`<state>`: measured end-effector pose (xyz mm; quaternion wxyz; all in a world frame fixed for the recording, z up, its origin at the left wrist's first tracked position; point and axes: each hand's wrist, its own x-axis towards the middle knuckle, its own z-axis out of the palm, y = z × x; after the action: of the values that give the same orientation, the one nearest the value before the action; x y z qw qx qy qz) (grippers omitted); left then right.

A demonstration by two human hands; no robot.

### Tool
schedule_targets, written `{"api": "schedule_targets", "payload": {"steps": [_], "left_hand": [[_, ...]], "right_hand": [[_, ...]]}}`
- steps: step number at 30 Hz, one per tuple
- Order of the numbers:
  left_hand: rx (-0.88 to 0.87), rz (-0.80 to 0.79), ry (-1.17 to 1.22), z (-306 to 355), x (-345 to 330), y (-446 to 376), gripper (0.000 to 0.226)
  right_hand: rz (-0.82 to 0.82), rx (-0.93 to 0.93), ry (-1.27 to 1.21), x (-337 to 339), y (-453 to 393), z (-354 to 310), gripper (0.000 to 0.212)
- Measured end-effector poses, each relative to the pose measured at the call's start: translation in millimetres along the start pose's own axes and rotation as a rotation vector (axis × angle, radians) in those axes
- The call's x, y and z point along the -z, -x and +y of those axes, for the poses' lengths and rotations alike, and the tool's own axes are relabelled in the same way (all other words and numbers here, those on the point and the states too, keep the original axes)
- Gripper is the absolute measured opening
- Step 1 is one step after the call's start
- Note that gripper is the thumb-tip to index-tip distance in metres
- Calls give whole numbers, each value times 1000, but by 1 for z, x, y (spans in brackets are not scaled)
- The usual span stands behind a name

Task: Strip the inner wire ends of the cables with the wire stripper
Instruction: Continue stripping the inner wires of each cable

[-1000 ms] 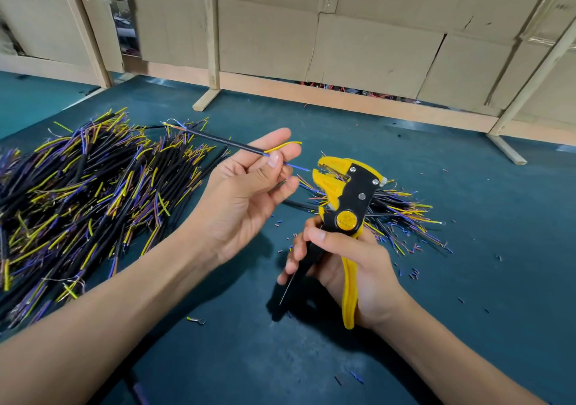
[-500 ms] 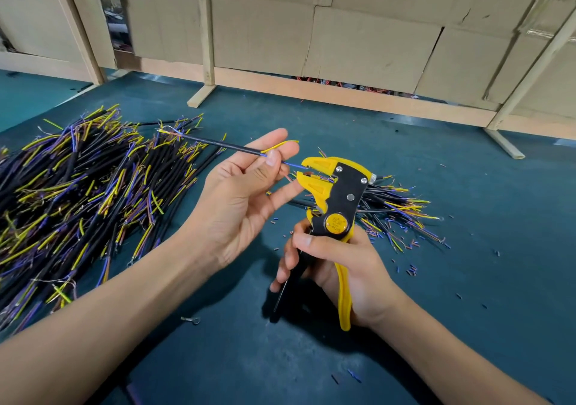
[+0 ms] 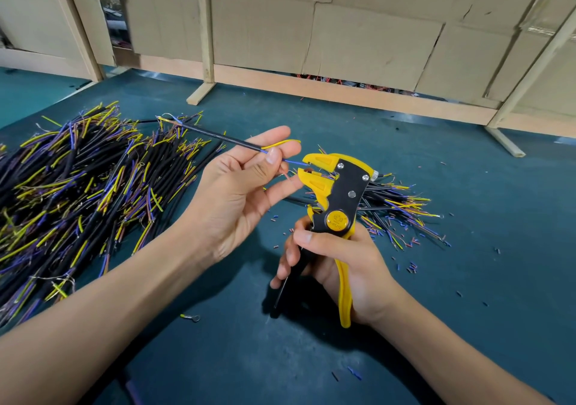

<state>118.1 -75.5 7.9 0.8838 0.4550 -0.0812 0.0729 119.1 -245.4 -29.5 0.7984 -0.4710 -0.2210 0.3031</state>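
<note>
1. Left hand (image 3: 246, 186): thumb and forefinger pinch a black cable (image 3: 218, 136) near its split end; other fingers loosely extended
2. Blue inner wire (image 3: 293, 162): runs from the pinch into the stripper's jaws; yellow inner wire (image 3: 282, 143) bends upward, free
3. Right hand (image 3: 339, 267): fingers wrapped round the handles of the yellow-and-black wire stripper (image 3: 336, 192), head up
4. Large cable pile (image 3: 78, 186): left, on the green table (image 3: 467, 280)
5. Smaller cable pile (image 3: 399, 208): behind the stripper, insulation scraps around it

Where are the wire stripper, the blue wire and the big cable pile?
Wire stripper (image 3: 338, 219): head view, yellow round dial.
Blue wire (image 3: 293, 162): head view, stretch between thumb and jaws.
Cable pile (image 3: 81, 186): head view, middle of heap.
</note>
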Motion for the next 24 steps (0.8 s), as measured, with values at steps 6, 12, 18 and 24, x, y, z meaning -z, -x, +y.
{"api": "schedule_targets", "payload": {"steps": [6, 12, 18, 24], "left_hand": [[-3, -28, -74, 7, 4, -2, 28], [-18, -28, -108, 6, 2, -1, 30], [-13, -27, -93, 6, 0, 0, 28], [-8, -30, -62, 3, -2, 2, 33]], "right_hand": [[-10, 0, 18, 2, 0, 0, 7], [-7, -6, 29, 1, 0, 0, 8], [-6, -9, 12, -1, 1, -2, 6], [-8, -1, 16, -1, 1, -2, 8]]}}
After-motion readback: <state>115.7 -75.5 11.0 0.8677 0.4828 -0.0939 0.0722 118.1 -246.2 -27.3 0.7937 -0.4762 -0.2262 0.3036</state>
